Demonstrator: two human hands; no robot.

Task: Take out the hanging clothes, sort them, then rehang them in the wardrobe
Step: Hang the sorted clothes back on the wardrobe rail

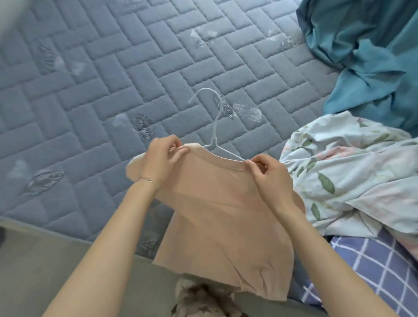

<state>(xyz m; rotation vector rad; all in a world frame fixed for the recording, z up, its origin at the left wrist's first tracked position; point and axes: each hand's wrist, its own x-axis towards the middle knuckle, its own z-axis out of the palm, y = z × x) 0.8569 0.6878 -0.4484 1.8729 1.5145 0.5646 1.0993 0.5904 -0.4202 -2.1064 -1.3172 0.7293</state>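
Slippage is the main risk here. Your left grip pinches the neckline of the top at one side and your right grip pinches it at the other, fingers and thumb pressed on the thin cloth. The top hangs from them above the edge of the bed. The hanger sits in the neck opening, hook pointing away from you. Whether both its arms lie under the cloth cannot be told. If one does not, the top will likely slide off that side once you let go. Tug the neckline hard over the wire and it may stretch. Drop it and it could land on the sheet heaped just beside you.
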